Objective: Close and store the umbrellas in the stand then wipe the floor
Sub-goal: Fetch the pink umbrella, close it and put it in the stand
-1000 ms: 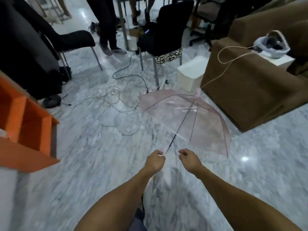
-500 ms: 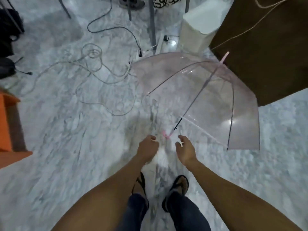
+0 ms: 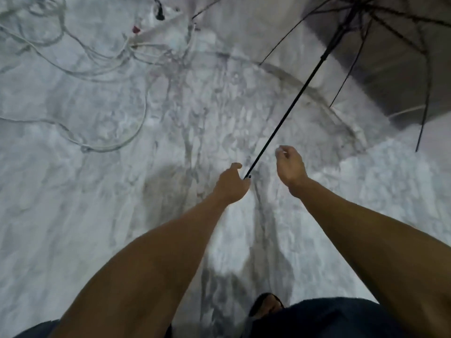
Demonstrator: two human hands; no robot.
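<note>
An open clear umbrella [image 3: 317,76] with black ribs fills the upper right, its underside turned toward me. Its thin black shaft [image 3: 288,111] slants down-left to my left hand [image 3: 231,185], which is closed around the lower end; the handle itself is hidden inside the fist. My right hand [image 3: 290,165] hovers just right of the shaft, fingers loosely curled and apart, touching nothing. No umbrella stand or cloth is in view.
White cables [image 3: 102,132] loop over the marble floor [image 3: 73,228] at left, running to a power strip [image 3: 156,30] at the top. A brown sofa [image 3: 395,76] shows through the canopy at upper right. My sandalled foot [image 3: 267,303] is below.
My view has dropped and closed in on the floor. The umbrella has tipped so its ribs and underside face me. My right hand has risen beside the shaft.
</note>
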